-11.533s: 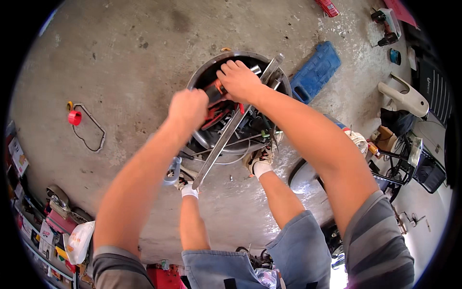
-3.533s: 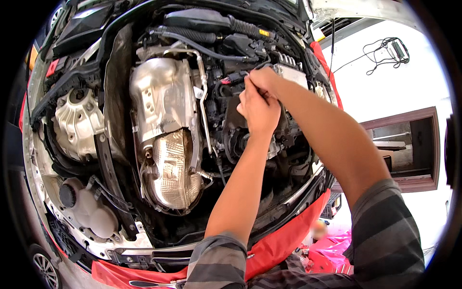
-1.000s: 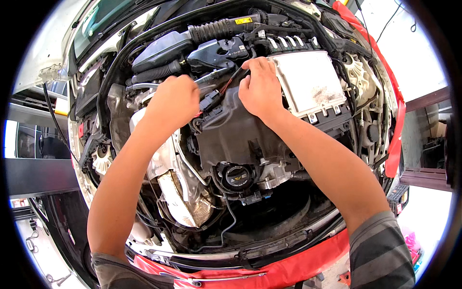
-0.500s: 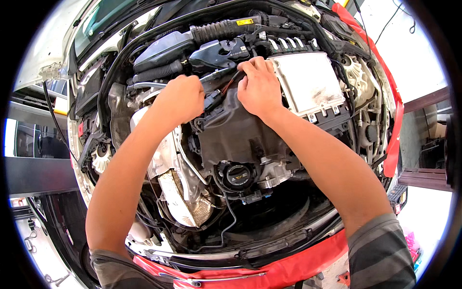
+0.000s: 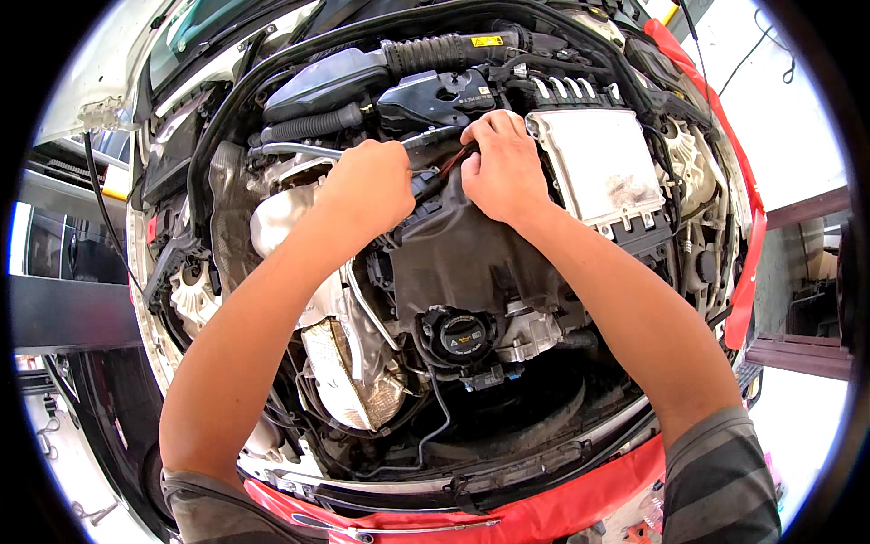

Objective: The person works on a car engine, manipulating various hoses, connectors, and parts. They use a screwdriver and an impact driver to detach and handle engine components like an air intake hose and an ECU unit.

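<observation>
My left hand (image 5: 370, 188) is closed in a fist above the left side of the engine's dark top cover (image 5: 462, 258). Just past its knuckles lies a black connector (image 5: 426, 184); what the fist holds is hidden beneath it. Thin reddish-brown wires (image 5: 449, 164) run from the connector toward my right hand (image 5: 507, 168). That hand is bent over the cover's far edge, thumb and forefinger closed around the wire bundle. A black oil filler cap (image 5: 464, 335) sits at the front of the cover.
To the right is a silver box cover (image 5: 598, 168). Ribbed black hose (image 5: 430, 56) and ducting stretch across the back. A shiny heat shield (image 5: 349, 376) stands front left. Red protective covers (image 5: 580, 485) drape the front edge, where a long metal tool (image 5: 426, 526) lies.
The engine bay has shifted slightly right in view. Both hands stay at the connector and wires; the left fist sits a little closer to the wires.
</observation>
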### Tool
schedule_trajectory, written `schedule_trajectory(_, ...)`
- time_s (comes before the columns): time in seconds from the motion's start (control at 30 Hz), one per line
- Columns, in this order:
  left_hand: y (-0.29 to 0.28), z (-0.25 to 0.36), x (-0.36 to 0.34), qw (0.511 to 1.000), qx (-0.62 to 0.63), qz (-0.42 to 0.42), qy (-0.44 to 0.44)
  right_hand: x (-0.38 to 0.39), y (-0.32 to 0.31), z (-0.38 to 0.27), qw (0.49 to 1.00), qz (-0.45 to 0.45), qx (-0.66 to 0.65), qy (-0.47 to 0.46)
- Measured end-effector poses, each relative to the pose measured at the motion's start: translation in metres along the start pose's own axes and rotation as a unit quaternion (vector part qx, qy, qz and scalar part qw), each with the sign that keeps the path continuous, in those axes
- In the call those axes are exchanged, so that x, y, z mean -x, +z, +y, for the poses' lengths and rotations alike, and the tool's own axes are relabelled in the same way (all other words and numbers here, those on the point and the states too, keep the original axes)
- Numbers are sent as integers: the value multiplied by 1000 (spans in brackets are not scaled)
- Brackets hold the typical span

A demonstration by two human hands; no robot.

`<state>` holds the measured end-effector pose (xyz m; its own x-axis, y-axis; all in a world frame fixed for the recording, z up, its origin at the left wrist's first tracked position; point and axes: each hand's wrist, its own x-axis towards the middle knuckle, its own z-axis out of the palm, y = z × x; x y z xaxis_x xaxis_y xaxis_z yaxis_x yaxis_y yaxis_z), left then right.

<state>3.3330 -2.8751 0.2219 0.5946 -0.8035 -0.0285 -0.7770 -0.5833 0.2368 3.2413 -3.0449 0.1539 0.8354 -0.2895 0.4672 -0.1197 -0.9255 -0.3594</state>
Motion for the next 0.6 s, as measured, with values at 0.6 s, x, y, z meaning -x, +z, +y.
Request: schedule_trajectory(0.6, 38, 21, 41, 954, 186, 191, -136, 1, -5, 4, 995, 79, -55, -16)
